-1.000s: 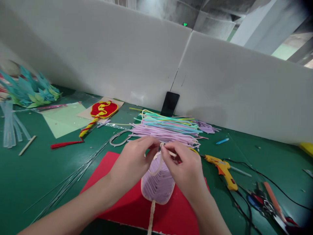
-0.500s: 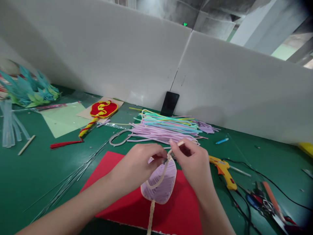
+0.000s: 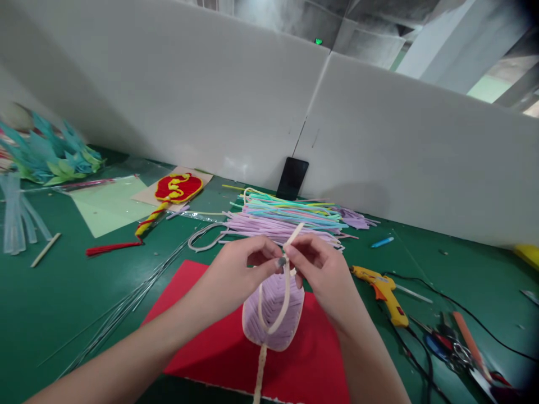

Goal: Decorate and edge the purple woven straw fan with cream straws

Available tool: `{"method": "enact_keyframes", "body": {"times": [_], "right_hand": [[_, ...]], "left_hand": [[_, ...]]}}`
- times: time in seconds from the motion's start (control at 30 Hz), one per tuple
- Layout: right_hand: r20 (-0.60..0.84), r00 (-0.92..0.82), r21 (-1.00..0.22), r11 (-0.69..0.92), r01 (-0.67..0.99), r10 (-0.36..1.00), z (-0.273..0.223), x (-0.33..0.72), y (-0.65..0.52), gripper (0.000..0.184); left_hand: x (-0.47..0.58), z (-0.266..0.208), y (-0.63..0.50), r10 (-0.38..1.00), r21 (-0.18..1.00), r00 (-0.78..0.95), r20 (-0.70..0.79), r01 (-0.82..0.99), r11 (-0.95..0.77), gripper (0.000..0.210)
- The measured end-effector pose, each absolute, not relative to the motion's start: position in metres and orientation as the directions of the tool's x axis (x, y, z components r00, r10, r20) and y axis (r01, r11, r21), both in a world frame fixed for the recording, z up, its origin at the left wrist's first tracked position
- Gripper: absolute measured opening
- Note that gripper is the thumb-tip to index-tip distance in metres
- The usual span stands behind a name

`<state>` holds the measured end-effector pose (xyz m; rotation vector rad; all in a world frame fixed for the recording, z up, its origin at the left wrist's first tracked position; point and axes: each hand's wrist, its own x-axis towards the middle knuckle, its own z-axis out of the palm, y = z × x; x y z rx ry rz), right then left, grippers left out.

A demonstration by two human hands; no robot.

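A cream chenille stem hangs in a loop from my fingertips. My left hand pinches it between thumb and fingers, the dark thumbnail showing. Close beside, my right hand pinches the same stem, and its free end points up past the fingers. Below lies a purple rounded panel wrapped in chenille strips, with a cream edge. A braided cream handle runs from its bottom toward me. The panel rests over a red board; my fingers hide part of its top.
Behind my hands lie a pile of pastel chenille stems and a phone against the wall. To the right are a yellow glue gun with its cord and scissors. A red-and-yellow fan and wires are left.
Both hands have drawn together above the panel. The stem's free end now points more steeply upward, and its loop hangs more upright over the purple panel.
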<state>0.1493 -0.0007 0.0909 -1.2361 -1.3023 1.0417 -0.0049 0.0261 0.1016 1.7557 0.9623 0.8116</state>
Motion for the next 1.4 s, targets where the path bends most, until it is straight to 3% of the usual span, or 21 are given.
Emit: {"method": "enact_keyframes", "body": {"times": [0.17, 0.47, 0.73, 0.9, 1.1, 1.4], "right_hand": [[0.124, 0.042, -0.984, 0.117, 0.133, 0.991, 0.088, 0.151, 0.000, 0.015], [0.150, 0.040, -0.977, 0.142, 0.162, 0.988, 0.088, 0.148, -0.001, 0.015], [0.225, 0.174, -0.974, 0.216, 0.068, 0.959, 0.086, 0.133, -0.004, 0.014], [0.238, 0.279, -0.971, 0.221, 0.092, 0.930, 0.086, 0.124, -0.007, 0.015], [0.123, 0.194, -0.992, 0.124, 0.007, 0.973, 0.083, 0.125, -0.005, 0.015], [0.167, 0.168, -0.986, 0.162, 0.042, 0.971, 0.081, 0.130, -0.002, 0.013]], "left_hand": [[-0.005, 0.101, 0.027, 0.867, 0.919, 0.487, 0.109, 0.283, -0.274, 0.026], [-0.005, 0.103, 0.024, 0.844, 0.880, 0.515, 0.151, 0.320, -0.352, 0.015], [-0.005, 0.099, 0.022, 0.863, 0.907, 0.424, 0.275, 0.183, -0.379, 0.010], [0.002, 0.093, 0.016, 0.910, 0.952, 0.342, 0.235, 0.107, -0.286, 0.013], [0.003, 0.095, 0.018, 0.934, 0.947, 0.290, 0.210, 0.178, -0.268, 0.012], [0.001, 0.092, 0.023, 0.907, 0.918, 0.351, 0.232, 0.228, -0.324, 0.020]]}}
